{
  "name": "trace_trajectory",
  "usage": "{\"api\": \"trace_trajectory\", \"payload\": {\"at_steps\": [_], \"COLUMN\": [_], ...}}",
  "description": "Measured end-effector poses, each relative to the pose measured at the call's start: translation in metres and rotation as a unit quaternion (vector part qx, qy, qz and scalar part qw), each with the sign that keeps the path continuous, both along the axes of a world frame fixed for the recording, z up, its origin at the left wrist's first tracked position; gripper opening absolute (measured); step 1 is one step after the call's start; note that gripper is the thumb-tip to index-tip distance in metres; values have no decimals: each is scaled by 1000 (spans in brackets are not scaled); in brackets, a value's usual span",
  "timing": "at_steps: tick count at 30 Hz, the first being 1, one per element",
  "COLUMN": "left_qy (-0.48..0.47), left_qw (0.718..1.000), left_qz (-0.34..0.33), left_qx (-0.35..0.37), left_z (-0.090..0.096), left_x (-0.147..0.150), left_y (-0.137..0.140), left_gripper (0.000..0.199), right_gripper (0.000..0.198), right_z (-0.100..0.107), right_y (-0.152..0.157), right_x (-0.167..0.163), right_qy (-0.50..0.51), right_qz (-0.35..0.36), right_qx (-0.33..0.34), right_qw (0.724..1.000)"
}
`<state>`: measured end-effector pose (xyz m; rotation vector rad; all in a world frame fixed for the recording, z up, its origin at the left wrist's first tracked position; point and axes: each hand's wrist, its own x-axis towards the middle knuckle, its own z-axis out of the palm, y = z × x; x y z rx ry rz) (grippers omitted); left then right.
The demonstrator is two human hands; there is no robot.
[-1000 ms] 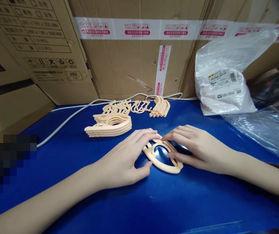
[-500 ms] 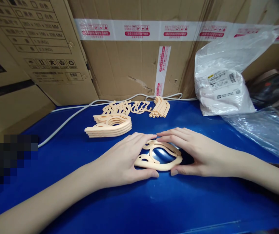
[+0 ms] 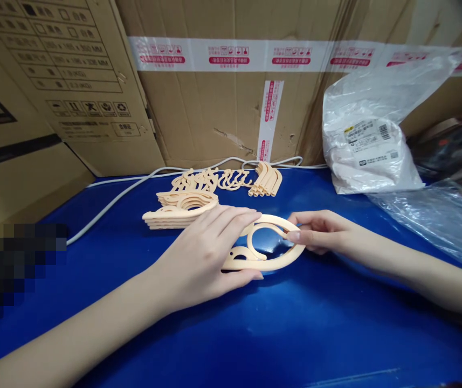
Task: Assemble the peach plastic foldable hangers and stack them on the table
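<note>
A cream plastic folding hanger (image 3: 281, 262), a flat curved frame with an inner loop, is just above the blue table surface. Around its left end curls my left hand (image 3: 202, 250), fingers on the far side and thumb along the near side. My right hand (image 3: 322, 231) pinches the right tip between thumb and fingers. Part of the frame is hidden under the left hand. Behind that hand is a stack of similar cream pieces (image 3: 166, 220).
Cream hooks (image 3: 198, 180) and curved arm pieces (image 3: 266, 180) lie at the table's back. A white cable (image 3: 109, 207) runs behind them. Cardboard boxes (image 3: 214, 113) wall the back and left. A plastic bag (image 3: 370, 151) and clear film (image 3: 436, 215) lie right.
My right hand has gone from cupping the hanger's right end to pinching its tip. The hanger's right end has risen and turned slightly. My left hand stays around the left end.
</note>
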<state>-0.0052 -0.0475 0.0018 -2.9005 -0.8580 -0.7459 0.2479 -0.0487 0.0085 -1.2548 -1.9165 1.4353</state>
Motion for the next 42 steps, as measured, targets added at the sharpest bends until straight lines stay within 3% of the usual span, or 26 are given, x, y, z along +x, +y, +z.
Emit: {"api": "trace_trajectory", "payload": {"at_steps": [15,18,21,24,26,29,35,42], "left_qy": [18,0,-22,-36,-34,-1,54,67], "left_qw": [1000,1000,998,991,982,968,948,945], "left_qz": [3,16,54,126,172,220,255,243], "left_qx": [8,-2,-11,-38,-65,-124,-184,-207], "left_z": [5,17,34,49,55,59,56,53], "left_x": [-3,-8,-22,-43,-56,-70,-84,-85], "left_y": [-2,3,15,31,39,47,57,59], "left_gripper": [55,54,58,62,64,69,68,64], "right_gripper": [34,38,39,39,43,51,52,49], "right_z": [1,0,-2,-2,-3,-5,-6,-5], "right_y": [-2,-2,-1,1,2,3,3,4], "right_x": [-5,-1,4,7,7,6,7,8], "right_qy": [54,64,-29,-170,-223,-259,-288,-279], "right_qz": [-22,-43,-28,37,83,119,139,144], "right_qx": [-9,39,148,302,365,377,372,377], "right_qw": [998,996,988,937,900,881,872,872]}}
